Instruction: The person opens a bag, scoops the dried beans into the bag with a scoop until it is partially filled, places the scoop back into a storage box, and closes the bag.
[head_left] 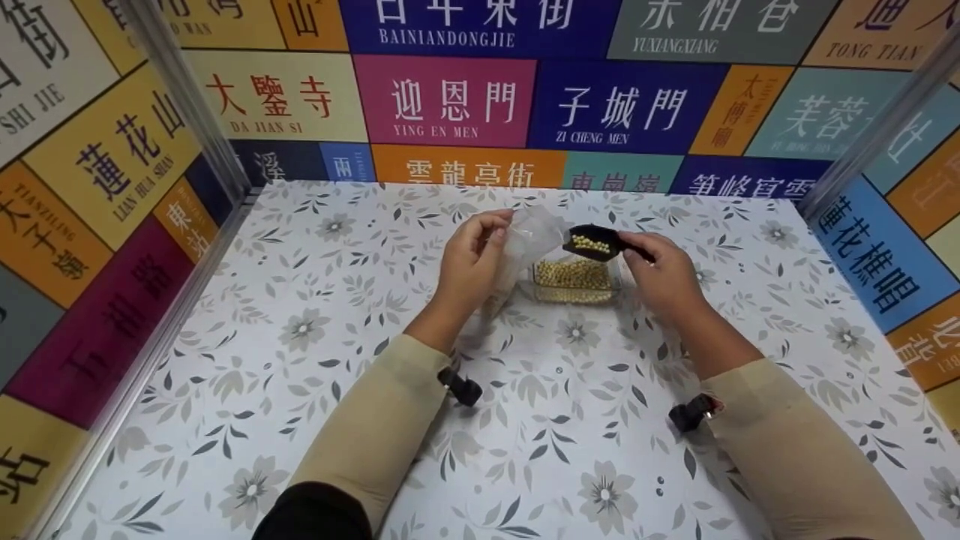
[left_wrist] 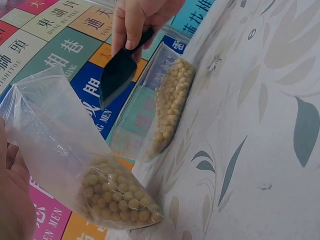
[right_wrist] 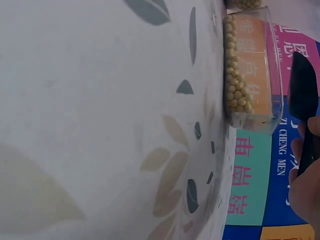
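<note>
My left hand (head_left: pixel 470 259) grips the top of a clear plastic bag (head_left: pixel 529 234), which stands upright. Pale yellow soybeans (left_wrist: pixel 117 197) fill its lower part. On the other side, my right hand (head_left: pixel 667 274) holds a small black scoop (left_wrist: pixel 117 75) by its handle. Several soybeans lie in the scoop's bowl, beside the bag's mouth in the head view. Below the scoop is a clear rectangular container (right_wrist: pixel 276 80) on the table, partly filled with soybeans (head_left: pixel 574 276). In the right wrist view the scoop is above the container's rim.
A white flowered cloth (head_left: pixel 577 390) covers the table. Behind it rises a panel (head_left: pixel 446 101) of coloured street-name signs, with more signs on both sides. Metal posts (head_left: pixel 191 97) stand at the corners. A black clip-like device (head_left: pixel 461 386) sits at the left cuff, another (head_left: pixel 691 412) at the right.
</note>
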